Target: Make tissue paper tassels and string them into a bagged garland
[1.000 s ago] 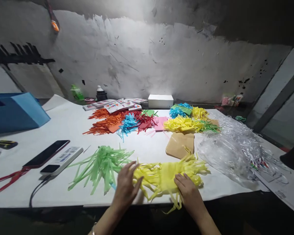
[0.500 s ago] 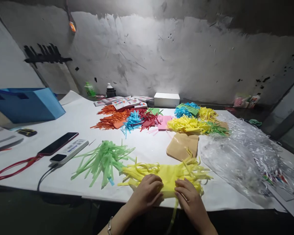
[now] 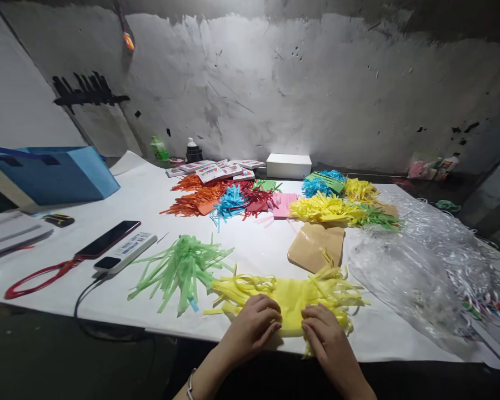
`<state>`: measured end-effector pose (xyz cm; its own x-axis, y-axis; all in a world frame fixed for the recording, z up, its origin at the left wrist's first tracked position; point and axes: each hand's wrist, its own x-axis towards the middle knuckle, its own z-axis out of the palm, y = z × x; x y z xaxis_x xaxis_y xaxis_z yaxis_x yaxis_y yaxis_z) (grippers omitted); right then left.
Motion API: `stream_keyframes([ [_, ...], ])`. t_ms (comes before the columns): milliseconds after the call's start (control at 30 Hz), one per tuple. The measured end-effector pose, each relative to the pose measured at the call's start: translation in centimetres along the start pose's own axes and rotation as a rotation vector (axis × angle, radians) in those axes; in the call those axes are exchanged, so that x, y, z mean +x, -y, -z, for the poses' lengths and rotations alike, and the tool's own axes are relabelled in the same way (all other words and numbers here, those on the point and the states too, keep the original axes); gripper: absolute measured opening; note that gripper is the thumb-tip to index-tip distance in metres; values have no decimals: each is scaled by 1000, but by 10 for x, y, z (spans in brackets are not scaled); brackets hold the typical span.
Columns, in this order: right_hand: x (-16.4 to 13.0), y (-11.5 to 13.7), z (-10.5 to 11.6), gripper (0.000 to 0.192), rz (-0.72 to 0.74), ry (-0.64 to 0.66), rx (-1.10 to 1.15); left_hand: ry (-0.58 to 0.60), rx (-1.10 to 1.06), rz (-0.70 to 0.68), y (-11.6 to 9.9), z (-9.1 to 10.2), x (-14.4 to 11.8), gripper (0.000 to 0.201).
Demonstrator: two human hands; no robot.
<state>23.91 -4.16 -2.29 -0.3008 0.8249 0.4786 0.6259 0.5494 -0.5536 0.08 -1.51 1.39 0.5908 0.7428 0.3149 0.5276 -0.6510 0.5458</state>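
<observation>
Yellow fringe (image 3: 291, 294) lies at lower centre; my left hand (image 3: 252, 328) and right hand (image 3: 327, 339) press curled on its plain middle. I should roll evenly, keeping strips untangled from the green fringe (image 3: 181, 269).

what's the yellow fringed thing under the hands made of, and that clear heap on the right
The yellow fringed piece looks like thin matte tissue or crepe paper: its cut strips curl and crumple limply. Both the left hand and the right hand press on its uncut middle. The clear heap seems to be thin plastic film, glossy, crinkled and see-through.
</observation>
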Motion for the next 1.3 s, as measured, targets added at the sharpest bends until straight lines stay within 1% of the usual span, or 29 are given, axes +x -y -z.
stream_keyframes([
  [100, 0, 2, 1, 17, -29, 14, 13, 4, -3, 10, 0, -2, -1, 5],
  [233, 1, 3, 2, 16, -79, 25, 47, 3, 53, 31, 0, -8, -1, 15],
  [333, 1, 2, 3, 14, -141, 35, 64, 21, 89, 28, 0, -9, 0, 13],
  [433, 0, 3, 5, 13, -170, 50, 64, 47, 50, 24, -1, -6, 1, 9],
  [567, 1, 6, 8, 13, -159, 59, 43, 35, 21, 9, 2, -4, 0, 9],
  [767, 0, 12, 16, 15, -141, 71, -13, -1, 17, -47, 5, -6, 0, 17],
  [900, -2, 14, 22, 17, -124, 77, -66, 6, 30, -42, 7, -7, 1, 16],
  [1067, -3, 11, 30, 17, -109, 82, -133, -37, 37, -47, 9, -10, 1, 13],
  [1200, -7, 8, 39, 11, -75, 9, -243, -40, 40, -53, 6, -9, 3, 14],
  [1300, -10, 12, 45, 14, -64, -48, -306, -12, 42, -51, 5, -5, 4, 14],
])
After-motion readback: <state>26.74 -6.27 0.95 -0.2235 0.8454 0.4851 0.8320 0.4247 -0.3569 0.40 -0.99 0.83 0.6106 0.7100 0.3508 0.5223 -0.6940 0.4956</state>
